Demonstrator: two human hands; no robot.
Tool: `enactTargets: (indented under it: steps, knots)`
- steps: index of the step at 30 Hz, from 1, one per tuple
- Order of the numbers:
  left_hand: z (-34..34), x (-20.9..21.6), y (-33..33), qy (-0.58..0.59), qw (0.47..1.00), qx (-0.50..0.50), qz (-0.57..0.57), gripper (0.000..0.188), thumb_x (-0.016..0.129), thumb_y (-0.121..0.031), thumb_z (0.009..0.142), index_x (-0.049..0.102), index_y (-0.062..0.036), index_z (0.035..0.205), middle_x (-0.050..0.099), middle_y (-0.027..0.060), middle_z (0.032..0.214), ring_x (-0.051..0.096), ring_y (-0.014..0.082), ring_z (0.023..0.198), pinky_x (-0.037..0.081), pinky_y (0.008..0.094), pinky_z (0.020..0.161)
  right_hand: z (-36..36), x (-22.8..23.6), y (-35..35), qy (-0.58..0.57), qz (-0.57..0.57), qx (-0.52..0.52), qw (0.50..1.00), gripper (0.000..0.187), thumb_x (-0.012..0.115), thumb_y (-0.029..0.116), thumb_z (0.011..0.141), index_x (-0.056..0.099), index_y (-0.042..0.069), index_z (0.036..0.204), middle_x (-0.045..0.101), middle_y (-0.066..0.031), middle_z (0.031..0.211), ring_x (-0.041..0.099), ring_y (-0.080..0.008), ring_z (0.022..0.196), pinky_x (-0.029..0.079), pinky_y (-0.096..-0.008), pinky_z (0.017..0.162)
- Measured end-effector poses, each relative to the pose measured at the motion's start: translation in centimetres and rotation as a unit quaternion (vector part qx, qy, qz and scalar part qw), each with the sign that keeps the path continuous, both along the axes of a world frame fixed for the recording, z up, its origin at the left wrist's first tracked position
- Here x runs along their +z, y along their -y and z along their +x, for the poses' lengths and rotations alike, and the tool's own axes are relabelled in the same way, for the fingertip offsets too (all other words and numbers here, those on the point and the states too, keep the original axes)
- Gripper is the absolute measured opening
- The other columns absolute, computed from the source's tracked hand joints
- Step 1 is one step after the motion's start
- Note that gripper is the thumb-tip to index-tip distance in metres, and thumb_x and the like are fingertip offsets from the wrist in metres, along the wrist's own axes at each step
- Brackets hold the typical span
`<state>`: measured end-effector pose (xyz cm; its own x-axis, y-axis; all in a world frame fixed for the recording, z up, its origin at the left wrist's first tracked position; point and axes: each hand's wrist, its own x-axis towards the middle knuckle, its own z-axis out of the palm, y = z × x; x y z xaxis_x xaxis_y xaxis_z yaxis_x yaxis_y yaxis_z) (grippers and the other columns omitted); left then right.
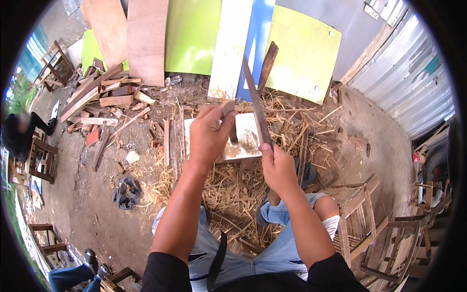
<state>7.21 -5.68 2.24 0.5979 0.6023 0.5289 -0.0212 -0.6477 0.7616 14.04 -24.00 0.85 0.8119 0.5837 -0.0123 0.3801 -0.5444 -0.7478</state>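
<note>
Pinching a short wood piece between the thumb and bent fingers of the left hand, with the lower end over the middle of the white board and the upper end past its far edge. Perhaps touching the board at that lower end; hard to judge from above. Gripping a long, dark blade in the right hand, with the fist closed around its near end and the thumb laid along it. Pointing the blade away and slightly left, along the board's right edge and beyond the far right corner, apart from the wood piece.

Scattered over the board's near half: brown dust. Heaped below the near edge and beyond the right edge: curled shavings. Piled on the ground, out past the far left corner: cut wood. Lying nearer, left of the shavings: a crumpled black bag. Standing upright beyond the far edge: a brown panel, a green panel and a yellow-green panel. Seen at the far left: another person in dark clothing, seated. Set at the lower right: wooden frames.
</note>
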Motion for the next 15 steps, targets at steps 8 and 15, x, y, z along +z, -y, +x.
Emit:
enactTargets:
  steps: [8,15]
  knots:
    - [0.2,-0.1,1.6,0.004,0.999,-0.040,-0.003,0.015,0.073,-0.012,0.087,0.074,-0.0069,0.101,0.068,0.0114,0.088,0.065,0.0311,0.077,0.052,0.0381,0.069,-1.6,7.0,-2.5,0.075,0.093,0.076,0.990,0.034,0.052,0.027,0.103,0.056,-0.002,0.085,0.057,-0.0231,0.062,0.057,-0.0436,0.055,0.042,-0.0467,0.050]
    - [0.4,-0.4,1.5,0.037,0.997,-0.061,0.002,0.014,0.073,-0.009,0.085,0.073,-0.0052,0.099,0.066,0.0117,0.084,0.064,0.0312,0.074,0.050,0.0394,0.065,-1.8,7.1,-3.0,0.090,0.098,0.087,0.987,0.034,0.052,0.028,0.103,0.056,-0.001,0.085,0.058,-0.0239,0.063,0.058,-0.0454,0.058,0.042,-0.0488,0.051]
